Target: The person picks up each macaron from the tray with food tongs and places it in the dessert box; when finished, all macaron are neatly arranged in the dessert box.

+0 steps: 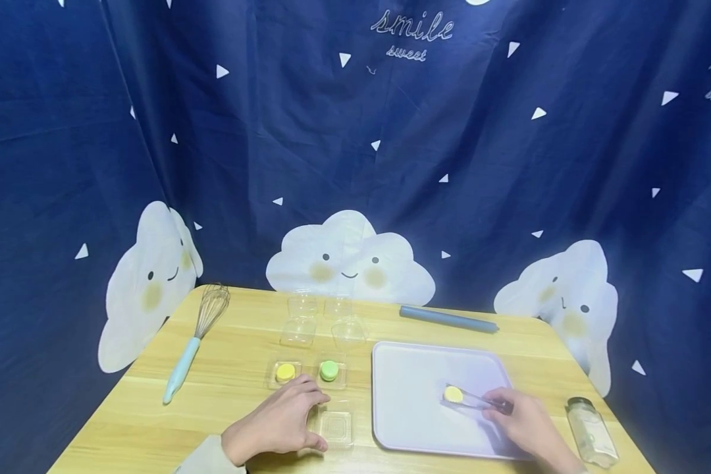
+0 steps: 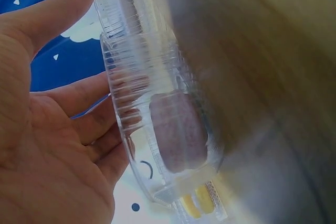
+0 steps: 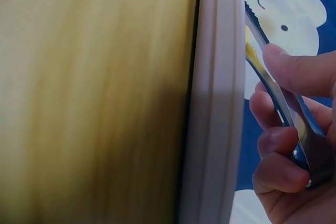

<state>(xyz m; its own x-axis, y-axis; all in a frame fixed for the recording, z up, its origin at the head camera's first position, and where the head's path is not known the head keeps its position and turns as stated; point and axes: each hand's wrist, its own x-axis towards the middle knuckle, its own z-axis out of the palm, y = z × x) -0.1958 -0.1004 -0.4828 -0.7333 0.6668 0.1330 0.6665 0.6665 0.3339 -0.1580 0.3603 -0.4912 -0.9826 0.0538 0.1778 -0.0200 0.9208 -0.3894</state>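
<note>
1. Left hand [image 1: 286, 416] – thumb and fingers spread apart – at the left side of a clear container [image 1: 336, 429].
2. Just beyond it, a yellow macaron [image 1: 285, 373] and a green macaron [image 1: 329, 370], each in its own clear box.
3. Over the lavender tray [image 1: 405, 408], a pale macaron [image 1: 453, 394] between the tips of metal tongs [image 3: 314, 148].
4. Right hand [image 1: 524, 418] – pinching those tongs.

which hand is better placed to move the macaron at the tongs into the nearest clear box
Probably the right hand: it holds the tongs, with the yellow macaron at their tips; the left hand is beside the clear box.
</note>
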